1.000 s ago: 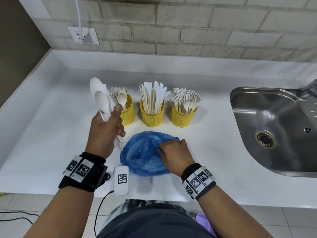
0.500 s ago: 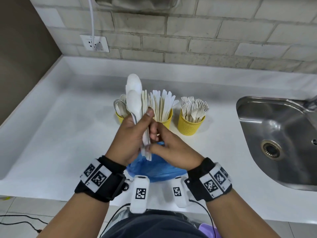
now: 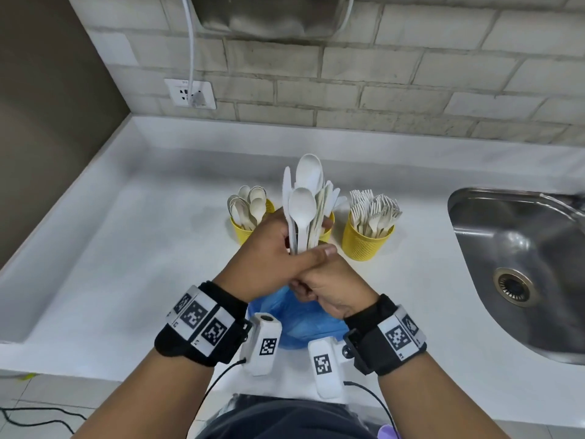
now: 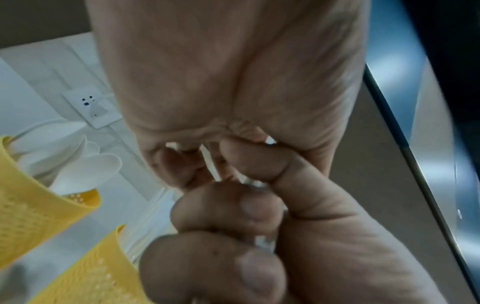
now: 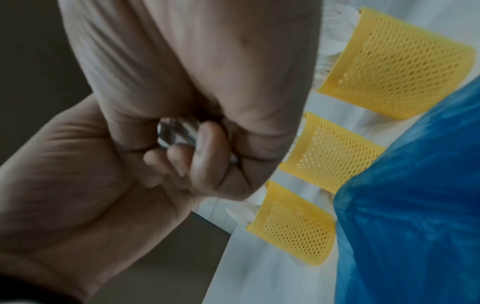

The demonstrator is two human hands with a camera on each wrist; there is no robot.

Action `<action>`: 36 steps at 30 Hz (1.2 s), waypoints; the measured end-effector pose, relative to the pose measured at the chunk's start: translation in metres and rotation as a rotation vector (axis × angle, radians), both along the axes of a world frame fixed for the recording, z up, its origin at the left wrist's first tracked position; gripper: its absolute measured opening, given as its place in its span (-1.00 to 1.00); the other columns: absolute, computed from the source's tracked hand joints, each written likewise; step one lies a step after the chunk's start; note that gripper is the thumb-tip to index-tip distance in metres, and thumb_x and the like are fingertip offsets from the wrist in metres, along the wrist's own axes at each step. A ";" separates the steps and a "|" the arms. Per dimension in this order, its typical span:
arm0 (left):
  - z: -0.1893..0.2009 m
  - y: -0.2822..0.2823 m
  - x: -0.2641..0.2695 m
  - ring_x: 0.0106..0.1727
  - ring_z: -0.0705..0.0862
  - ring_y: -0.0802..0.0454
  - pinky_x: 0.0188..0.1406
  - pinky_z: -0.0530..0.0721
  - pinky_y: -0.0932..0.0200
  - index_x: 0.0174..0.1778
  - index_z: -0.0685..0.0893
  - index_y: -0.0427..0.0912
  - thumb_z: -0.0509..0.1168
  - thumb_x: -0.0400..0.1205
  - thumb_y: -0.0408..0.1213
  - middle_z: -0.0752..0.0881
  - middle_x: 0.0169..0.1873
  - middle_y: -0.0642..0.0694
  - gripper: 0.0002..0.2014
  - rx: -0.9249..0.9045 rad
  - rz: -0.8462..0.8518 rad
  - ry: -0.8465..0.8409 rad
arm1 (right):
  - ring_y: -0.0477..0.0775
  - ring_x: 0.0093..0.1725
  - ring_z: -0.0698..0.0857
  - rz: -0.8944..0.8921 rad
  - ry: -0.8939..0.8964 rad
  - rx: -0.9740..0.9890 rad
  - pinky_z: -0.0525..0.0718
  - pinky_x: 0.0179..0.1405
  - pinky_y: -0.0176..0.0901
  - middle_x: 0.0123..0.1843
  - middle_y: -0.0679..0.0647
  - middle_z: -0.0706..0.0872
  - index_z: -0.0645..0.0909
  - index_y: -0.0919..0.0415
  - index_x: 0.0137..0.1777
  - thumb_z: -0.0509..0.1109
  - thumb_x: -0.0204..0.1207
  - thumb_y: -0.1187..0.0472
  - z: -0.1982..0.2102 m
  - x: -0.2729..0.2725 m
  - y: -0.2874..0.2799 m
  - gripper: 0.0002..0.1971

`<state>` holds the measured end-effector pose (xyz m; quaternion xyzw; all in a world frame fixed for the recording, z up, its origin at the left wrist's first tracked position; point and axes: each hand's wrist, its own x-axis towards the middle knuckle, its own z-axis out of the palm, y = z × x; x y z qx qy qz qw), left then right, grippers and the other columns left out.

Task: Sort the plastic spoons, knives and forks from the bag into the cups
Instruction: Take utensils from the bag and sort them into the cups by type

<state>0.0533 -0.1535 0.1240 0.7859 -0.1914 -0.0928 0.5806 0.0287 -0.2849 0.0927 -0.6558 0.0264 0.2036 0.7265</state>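
We grip the white plastic cutlery bundle point(image 3: 302, 213) in left hand point(image 3: 269, 255), right hand point(image 3: 329, 286) pinching handle ends (light, slippery, stiff; hold low).

counter point(image 3: 133, 248): matt white, smooth | cups point(image 5: 397, 67): yellow perforated mesh, probably plastic | spoons point(image 3: 304, 204): matt off-white plastic | bag point(image 5: 415, 205): thin blue plastic film, crinkled, slight sheen | sink point(image 3: 522, 248): brushed metal, glossy | wall point(image 3: 380, 74): rough pale brick | wristbands point(image 3: 202, 324): black cloth
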 end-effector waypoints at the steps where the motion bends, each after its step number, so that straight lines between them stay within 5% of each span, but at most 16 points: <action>1: 0.000 0.001 0.001 0.17 0.81 0.12 0.28 0.76 0.00 0.24 0.76 -0.06 0.54 0.62 -0.14 0.85 0.08 0.04 -0.71 -0.049 0.021 0.060 | -0.01 -0.53 0.36 -0.016 -0.028 -0.026 0.25 -0.57 -0.32 -0.46 0.18 0.40 0.53 0.19 -0.31 0.18 0.58 0.59 0.001 0.001 0.001 -0.65; 4: 0.001 0.002 -0.001 0.05 0.86 -0.32 -0.04 0.81 -0.47 0.27 0.74 -0.01 0.46 0.65 0.02 0.87 0.09 -0.08 -0.68 -0.168 0.039 0.144 | 0.06 -0.51 0.48 -0.055 -0.092 -0.093 0.30 -0.63 -0.27 -0.44 0.23 0.48 0.49 0.24 -0.17 0.22 0.59 0.54 0.004 0.004 0.004 -0.79; 6: 0.003 0.003 -0.001 -0.05 0.85 -0.43 -0.24 0.80 -0.47 0.24 0.78 0.18 0.39 0.73 -0.01 0.86 0.16 -0.03 -0.81 -0.198 0.008 0.168 | 0.09 -0.55 0.51 -0.041 -0.105 -0.066 0.29 -0.66 -0.25 -0.46 0.19 0.52 0.52 0.30 -0.17 0.24 0.62 0.51 0.006 0.003 0.006 -0.82; 11: 0.003 0.016 0.006 0.20 0.72 -0.65 0.18 0.66 -0.64 0.36 0.78 0.08 0.38 0.70 -0.07 0.83 0.22 -0.28 -0.69 -0.248 -0.108 0.280 | -0.02 -0.61 0.36 -0.061 -0.085 -0.006 0.17 -0.64 -0.32 -0.49 0.15 0.48 0.54 0.31 -0.20 0.31 0.66 0.41 0.008 0.001 0.008 -0.82; 14: -0.005 0.016 0.009 0.34 0.77 -0.12 0.31 0.74 0.01 0.37 0.77 -0.03 0.41 0.69 -0.20 0.84 0.25 -0.08 -0.69 -0.195 -0.126 0.280 | -0.09 -0.63 0.36 -0.137 -0.138 -0.159 0.27 -0.60 -0.33 -0.55 0.06 0.40 0.59 0.41 -0.11 0.29 0.52 0.37 0.000 0.009 0.016 -0.91; 16: -0.009 0.016 0.010 0.35 0.75 0.13 0.28 0.66 0.33 0.38 0.76 -0.10 0.37 0.74 -0.28 0.83 0.26 0.04 -0.71 -0.191 -0.107 0.247 | -0.08 -0.59 0.38 -0.157 -0.149 -0.177 0.31 -0.57 -0.30 -0.52 0.11 0.39 0.63 0.38 -0.05 0.26 0.39 0.30 -0.001 0.012 0.021 -0.79; 20: -0.008 0.020 0.013 0.37 0.73 0.19 0.32 0.61 0.37 0.44 0.72 -0.15 0.29 0.80 -0.30 0.81 0.29 0.05 -0.70 -0.183 -0.116 0.202 | -0.06 -0.46 0.38 -0.173 -0.147 -0.028 0.33 -0.53 -0.24 -0.41 0.09 0.46 0.75 0.05 0.03 0.27 0.43 0.34 -0.005 0.011 0.025 -0.70; 23: -0.009 0.023 0.014 0.37 0.73 0.18 0.36 0.61 0.33 0.40 0.73 -0.18 0.31 0.78 -0.35 0.83 0.25 0.03 -0.72 -0.209 -0.071 0.185 | -0.13 -0.43 0.49 -0.152 -0.165 -0.059 0.40 -0.54 -0.25 -0.29 0.04 0.65 0.70 0.16 0.22 0.30 0.48 0.36 -0.008 0.013 0.030 -0.66; 25: -0.012 0.026 0.015 0.30 0.79 0.07 0.32 0.72 0.13 0.32 0.77 -0.20 0.32 0.78 -0.33 0.86 0.19 -0.03 -0.76 -0.239 -0.031 0.191 | -0.17 -0.41 0.51 -0.117 -0.142 -0.004 0.38 -0.56 -0.28 -0.31 -0.06 0.65 0.65 0.19 0.24 0.31 0.56 0.44 -0.007 0.014 0.033 -0.69; 27: -0.013 0.030 0.016 0.01 0.88 -0.04 -0.10 0.86 -0.07 0.30 0.77 -0.25 0.33 0.77 -0.31 0.87 0.13 -0.12 -0.77 -0.267 0.007 0.243 | -0.06 -0.41 0.49 -0.087 -0.109 0.082 0.33 -0.61 -0.26 -0.29 0.08 0.61 0.63 0.22 0.19 0.33 0.58 0.47 -0.005 0.013 0.032 -0.75; 29: -0.013 0.034 0.017 -0.25 0.87 0.03 -0.44 0.79 0.12 0.29 0.75 -0.33 0.35 0.74 -0.32 0.88 0.08 -0.19 -0.76 -0.303 0.035 0.285 | -0.02 -0.50 0.44 -0.051 -0.071 0.079 0.26 -0.66 -0.29 -0.32 0.19 0.57 0.56 0.26 0.07 0.35 0.59 0.43 -0.003 0.014 0.032 -0.88; 33: -0.020 0.031 0.022 0.22 0.83 -0.07 0.24 0.75 0.13 0.21 0.79 -0.27 0.46 0.61 -0.27 0.87 0.11 -0.20 -0.71 -0.397 0.014 0.310 | -0.08 -0.54 0.28 -0.082 -0.080 -0.024 0.20 -0.59 -0.34 -0.42 0.11 0.31 0.55 0.17 0.02 0.16 0.65 0.52 -0.005 0.020 0.038 -0.75; 36: -0.025 0.029 0.025 0.26 0.82 -0.06 0.30 0.72 0.15 0.22 0.77 -0.27 0.43 0.65 -0.32 0.87 0.11 -0.20 -0.76 -0.397 -0.001 0.322 | -0.10 -0.51 0.31 -0.100 -0.103 -0.034 0.27 -0.58 -0.32 -0.46 0.00 0.34 0.57 0.10 0.04 0.12 0.62 0.56 -0.006 0.021 0.040 -0.65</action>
